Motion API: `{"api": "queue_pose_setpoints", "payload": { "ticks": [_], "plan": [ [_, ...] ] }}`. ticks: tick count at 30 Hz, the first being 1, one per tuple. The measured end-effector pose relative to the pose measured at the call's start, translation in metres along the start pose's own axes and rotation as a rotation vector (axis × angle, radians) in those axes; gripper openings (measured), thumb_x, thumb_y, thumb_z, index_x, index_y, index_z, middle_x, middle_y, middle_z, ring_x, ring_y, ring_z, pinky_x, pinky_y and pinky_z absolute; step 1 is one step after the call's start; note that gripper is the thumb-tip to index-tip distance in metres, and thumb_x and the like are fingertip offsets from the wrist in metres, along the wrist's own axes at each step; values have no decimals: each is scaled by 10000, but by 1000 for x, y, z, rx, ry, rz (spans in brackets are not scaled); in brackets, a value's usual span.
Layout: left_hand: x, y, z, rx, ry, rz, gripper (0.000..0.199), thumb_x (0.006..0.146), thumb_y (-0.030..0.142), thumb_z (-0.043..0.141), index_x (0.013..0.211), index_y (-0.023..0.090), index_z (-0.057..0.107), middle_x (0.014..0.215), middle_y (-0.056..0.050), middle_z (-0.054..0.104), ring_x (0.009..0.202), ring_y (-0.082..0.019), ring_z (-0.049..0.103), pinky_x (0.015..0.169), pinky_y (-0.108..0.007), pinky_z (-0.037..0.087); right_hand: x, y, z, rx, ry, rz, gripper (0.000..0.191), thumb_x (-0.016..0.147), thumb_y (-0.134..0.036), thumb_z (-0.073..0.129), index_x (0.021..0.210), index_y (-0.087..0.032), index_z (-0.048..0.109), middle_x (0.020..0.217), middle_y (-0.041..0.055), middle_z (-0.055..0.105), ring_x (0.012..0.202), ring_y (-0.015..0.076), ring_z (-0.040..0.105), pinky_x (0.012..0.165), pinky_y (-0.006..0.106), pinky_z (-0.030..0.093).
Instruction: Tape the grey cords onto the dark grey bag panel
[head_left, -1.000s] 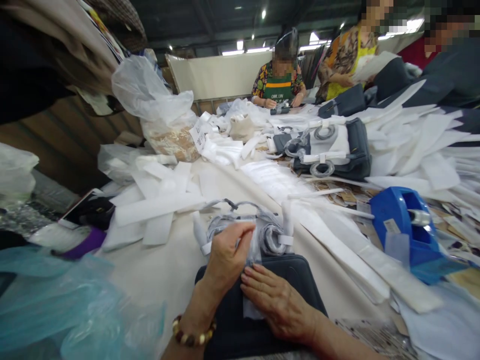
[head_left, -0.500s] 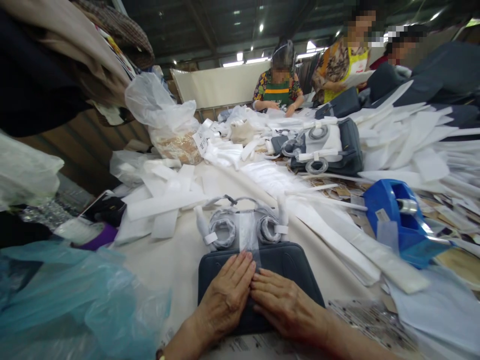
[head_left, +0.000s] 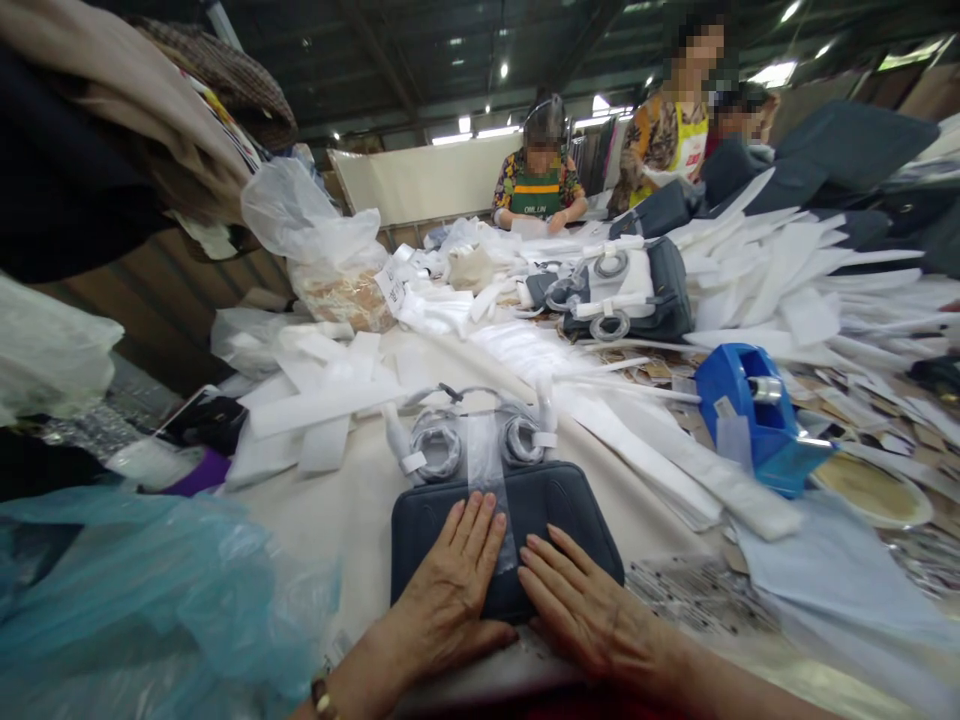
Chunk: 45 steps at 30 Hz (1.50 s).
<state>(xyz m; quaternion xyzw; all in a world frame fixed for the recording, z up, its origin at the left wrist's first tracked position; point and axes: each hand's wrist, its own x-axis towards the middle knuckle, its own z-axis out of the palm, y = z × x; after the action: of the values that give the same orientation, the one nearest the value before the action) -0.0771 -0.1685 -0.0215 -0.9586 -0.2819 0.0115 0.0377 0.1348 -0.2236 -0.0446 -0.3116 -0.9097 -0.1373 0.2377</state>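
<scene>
Crumpled teal plastic [head_left: 172, 590] lies toward a counter's [head_left: 352, 505] left edge; near its front edge, a left hand [head_left: 450, 585], grip flat and clasping nothing, rests on a navy bag [head_left: 559, 500] with coiled, wrapped straps [head_left: 437, 470], while a right hand [head_left: 592, 612], grip extended and equally free, touches the bag's right half; probably light, padded and pliable, it looks best held by both sides, clear of the straps; a blue tape dispenser [head_left: 739, 400] stands toward the right edge
</scene>
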Motion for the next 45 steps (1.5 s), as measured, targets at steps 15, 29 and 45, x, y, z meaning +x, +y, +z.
{"api": "queue_pose_setpoints", "payload": {
  "ticks": [15,29,45],
  "plan": [
    [8,28,5,292,74,41,690,745,310,477,1264,-141,418,1310,-436,324,1236,-511,351,976,-603,377,-75,-10,-46,134,-185,116,374,911,-234,477,1265,-115,496,1169,124,657,1056,242,604,918,405,468],
    [20,19,0,527,178,125,509,749,210,476,1146,-101,549,1169,-384,534,1094,-450,556,846,-512,503,-23,-42,-24,248,146,148,383,961,-106,213,914,-121,593,803,99,646,761,196,546,729,336,448],
    [44,6,11,557,201,185,438,791,126,382,1139,-97,529,1122,-386,566,1065,-408,597,821,-549,495,-6,-47,4,128,-1,2,272,881,-40,377,672,-146,516,656,29,525,602,164,448,606,300,421]
  ]
}}
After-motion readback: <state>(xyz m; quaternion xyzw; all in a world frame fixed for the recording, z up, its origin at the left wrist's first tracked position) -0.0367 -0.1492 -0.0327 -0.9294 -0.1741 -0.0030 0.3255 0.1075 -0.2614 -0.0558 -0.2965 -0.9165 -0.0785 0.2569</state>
